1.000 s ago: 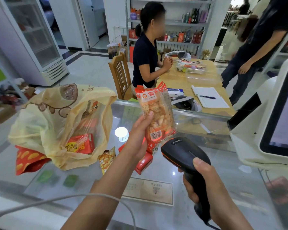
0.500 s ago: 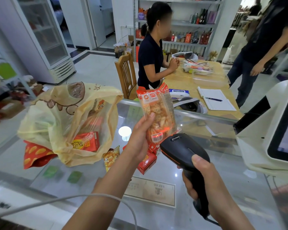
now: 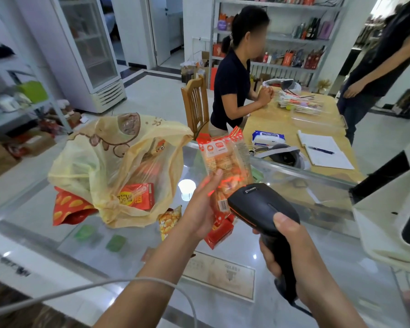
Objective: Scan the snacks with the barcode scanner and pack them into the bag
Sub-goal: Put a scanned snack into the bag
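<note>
My left hand grips a clear snack packet with red ends, held upright above the glass counter. My right hand holds the black barcode scanner by its handle, its head almost touching the packet's barcode. Red scan light falls on the packet and my left fingers. A yellow plastic bag stands open to the left with a red box inside. A red chip bag, a small yellow snack and a red packet lie on the counter.
A white checkout terminal stands at the right. Beyond the counter a person sits at a wooden table with a notebook, and another person stands at the right. A grey cable crosses in front of my left arm.
The scanner head has come closer to the packet's barcode, and red scan light now spreads over the packet and my left fingers. The view has shifted slightly left.
</note>
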